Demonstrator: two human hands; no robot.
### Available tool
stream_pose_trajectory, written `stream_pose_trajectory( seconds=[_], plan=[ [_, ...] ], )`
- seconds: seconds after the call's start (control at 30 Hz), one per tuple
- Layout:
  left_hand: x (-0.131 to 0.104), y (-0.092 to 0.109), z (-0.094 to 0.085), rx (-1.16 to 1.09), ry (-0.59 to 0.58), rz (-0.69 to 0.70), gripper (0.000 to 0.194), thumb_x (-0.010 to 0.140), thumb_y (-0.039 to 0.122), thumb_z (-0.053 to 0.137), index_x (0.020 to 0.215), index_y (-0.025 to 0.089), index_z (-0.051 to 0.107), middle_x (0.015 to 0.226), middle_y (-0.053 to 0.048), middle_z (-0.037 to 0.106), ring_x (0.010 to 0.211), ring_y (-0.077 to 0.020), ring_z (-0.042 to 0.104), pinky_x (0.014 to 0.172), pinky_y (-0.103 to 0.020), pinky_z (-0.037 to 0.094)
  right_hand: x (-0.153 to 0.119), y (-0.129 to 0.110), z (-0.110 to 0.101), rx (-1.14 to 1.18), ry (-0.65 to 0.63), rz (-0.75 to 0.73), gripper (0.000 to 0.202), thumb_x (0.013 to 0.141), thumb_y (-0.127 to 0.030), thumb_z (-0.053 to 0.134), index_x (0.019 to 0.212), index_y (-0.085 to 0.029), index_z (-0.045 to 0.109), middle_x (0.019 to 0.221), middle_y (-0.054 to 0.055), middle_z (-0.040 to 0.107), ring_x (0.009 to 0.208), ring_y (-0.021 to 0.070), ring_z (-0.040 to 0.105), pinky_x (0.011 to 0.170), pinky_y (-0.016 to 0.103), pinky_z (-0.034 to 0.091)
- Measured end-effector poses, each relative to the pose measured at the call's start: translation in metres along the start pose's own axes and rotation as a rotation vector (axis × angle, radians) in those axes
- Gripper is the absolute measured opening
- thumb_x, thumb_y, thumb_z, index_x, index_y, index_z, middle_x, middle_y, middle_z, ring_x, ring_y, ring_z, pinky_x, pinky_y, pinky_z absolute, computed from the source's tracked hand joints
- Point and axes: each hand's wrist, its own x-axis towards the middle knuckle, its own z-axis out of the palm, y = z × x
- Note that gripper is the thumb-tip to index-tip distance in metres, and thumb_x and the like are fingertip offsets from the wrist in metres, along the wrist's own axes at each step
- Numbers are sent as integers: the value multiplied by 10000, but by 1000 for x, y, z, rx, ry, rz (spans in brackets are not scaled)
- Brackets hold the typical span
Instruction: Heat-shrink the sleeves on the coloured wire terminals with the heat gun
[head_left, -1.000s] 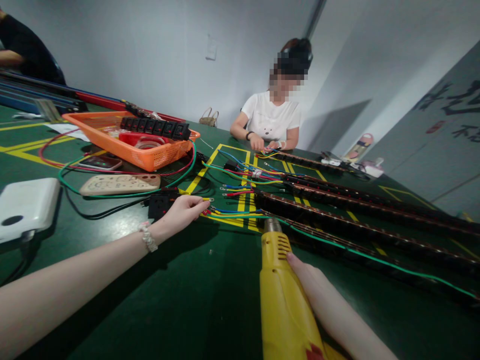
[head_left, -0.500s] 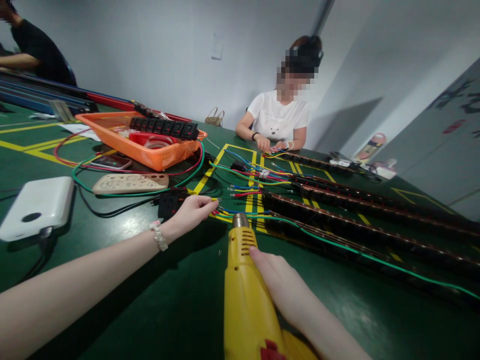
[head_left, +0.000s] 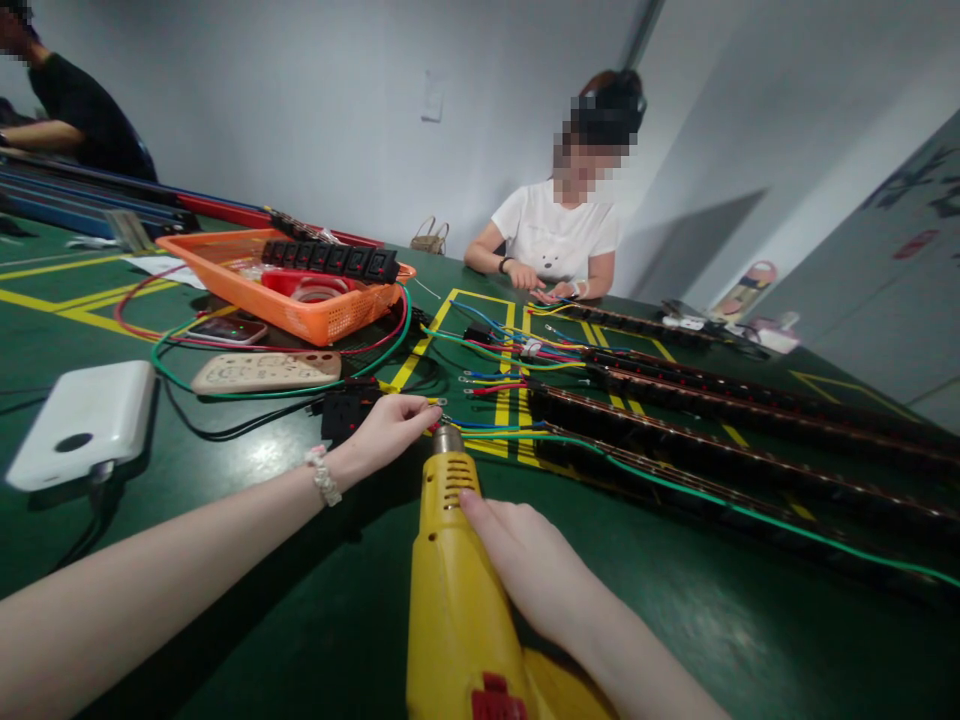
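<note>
My right hand (head_left: 529,555) is wrapped round a yellow heat gun (head_left: 454,560), its thumb by the vents. The metal nozzle points away from me, close to my left fingertips. My left hand (head_left: 397,425) pinches the ends of several thin wires (head_left: 499,432), blue, green and yellow, with ring lugs at their tips. Those wires run right to a long dark strip (head_left: 645,470) with copper-coloured rails. The nozzle partly covers the wire ends. Just beyond lie more lugged wires (head_left: 495,384), red and blue, on the table.
An orange basket (head_left: 322,325) with a black socket strip (head_left: 330,258) stands back left. A white power bank (head_left: 82,425), a beige case (head_left: 262,372) and a phone (head_left: 226,330) lie nearer. Opposite sits a co-worker (head_left: 555,235); another person (head_left: 86,115) is far left.
The heat gun in my right hand has swung left, bringing its nozzle up to the wire ends at my left fingertips. My left hand keeps its pinch.
</note>
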Motion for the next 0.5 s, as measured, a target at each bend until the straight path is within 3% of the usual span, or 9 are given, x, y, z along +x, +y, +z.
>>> stream_pose_trajectory(
  seconds=[0.23, 0.37, 0.5],
  plan=[
    [-1, -1, -1, 45, 21, 26, 407, 816, 444, 468, 607, 98, 414, 565, 22, 400, 548, -37, 333, 528, -169, 237, -2, 4, -4, -42, 9, 28, 940, 769, -786, -25, 881, -109, 617, 824, 56, 518, 586, -46, 271, 593, 115, 103],
    [-1, -3, 0, 109, 44, 47, 393, 827, 422, 455, 612, 98, 406, 566, 20, 401, 551, -38, 331, 533, -172, 226, -5, 10, -7, -28, -19, -11, 735, 879, -584, 41, 940, -104, 594, 868, 51, 517, 619, -57, 298, 597, 90, 111],
    [-2, -4, 1, 165, 56, 54, 405, 839, 443, 435, 627, 99, 411, 578, 15, 405, 558, -42, 327, 531, -182, 209, -9, 23, -13, 26, -195, -97, 537, 852, -381, 141, 919, -73, 576, 841, 27, 533, 614, -64, 365, 565, 67, 187]
  ],
)
